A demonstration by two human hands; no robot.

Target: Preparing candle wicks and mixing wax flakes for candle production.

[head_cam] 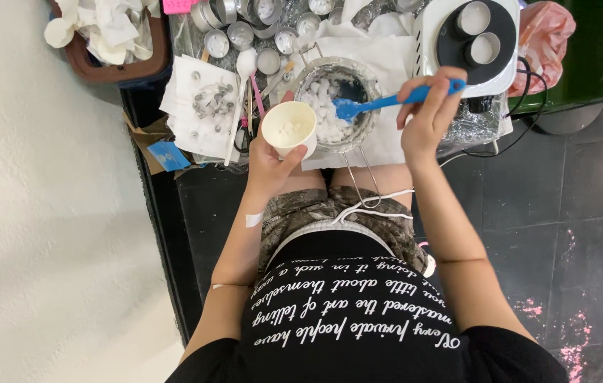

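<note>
A small white paper cup [289, 128] holding a little white wax sits clasped in the left hand [271, 164] beside a glass bowl [337, 105] of white chunks on the cluttered worktop [379, 50], where right-hand [426, 117] fingers grip a blue spatula [386, 101].

**Clutter around the work spot**

White electric hotplate [466, 42] with two small round tins on its black top, pink plastic bag [546, 32] just beside it. Brown tray of crumpled white tissue [106, 35] far side, empty little metal cups [241, 32] between, long white plastic spoon [240, 99] on paper towel.
</note>
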